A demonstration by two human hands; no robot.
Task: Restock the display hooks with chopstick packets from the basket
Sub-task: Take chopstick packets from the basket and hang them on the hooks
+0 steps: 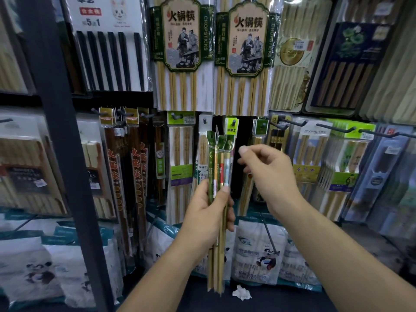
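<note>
My left hand (208,212) grips a bunch of several slim chopstick packets (219,167) upright, their green header tabs pointing up in front of the display. My right hand (267,174) hovers just to the right of the packets' tops, fingers loosely curled, thumb and forefinger close together, holding nothing. Behind the packets a display hook (233,122) carries a packet with a light green header. Another hook (205,120) to its left holds a white-headed packet. The basket is not in view.
Large bamboo chopstick packs (182,52) hang on the row above. More hooks with packets (324,129) run to the right and left. A dark shelf upright (58,131) stands at left. Panda-print bags (258,251) sit below, with crumpled white paper (242,292) on the dark shelf.
</note>
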